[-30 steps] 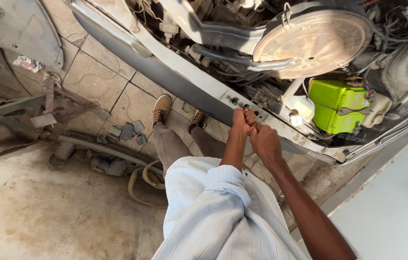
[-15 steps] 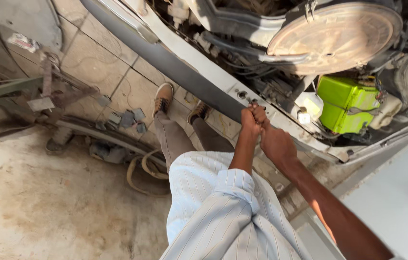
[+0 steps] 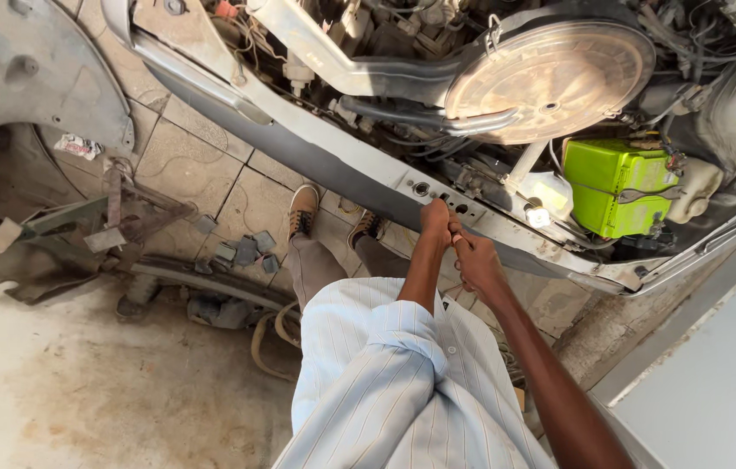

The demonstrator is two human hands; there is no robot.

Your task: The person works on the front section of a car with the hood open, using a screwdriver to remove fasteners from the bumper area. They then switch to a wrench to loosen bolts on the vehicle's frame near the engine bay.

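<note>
Both hands have slid a little down and to the left along the car's front since half a second ago, and the view has swung so more of the engine bay shows at 1 o'clock

Nearest, a pale striped shirt [image 3: 402, 382] fills the bottom centre, its rolled sleeve over the left forearm. From it the left hand [image 3: 435, 217] reaches to 12 o'clock and rests against the grey front crossmember [image 3: 342, 169] of the car, fingers curled tight against the metal; whether they pinch anything cannot be told. The right hand [image 3: 476, 265] comes in from 5 o'clock, just beside and touching the left, its fingers closed narrow around something small and pale at the fingertips, too small to make out. Both hands meet just below a pair of round holes in the crossmember.

Below the hands, two brown shoes [image 3: 303, 208] stand on the paved floor [image 3: 185, 165] at 11 o'clock. Loose dark car parts [image 3: 107, 226] lie on the ground at 9 o'clock, beside a grey wheel-arch panel [image 3: 29, 69] at 10 o'clock.

Beyond the crossmember, a bright green box [image 3: 611, 187] sits at 2 o'clock, with a white reservoir [image 3: 550, 195] just left of it. Farthest, a round dusty air-cleaner cover [image 3: 550, 78] lies at 1 o'clock among hoses and wires
</note>
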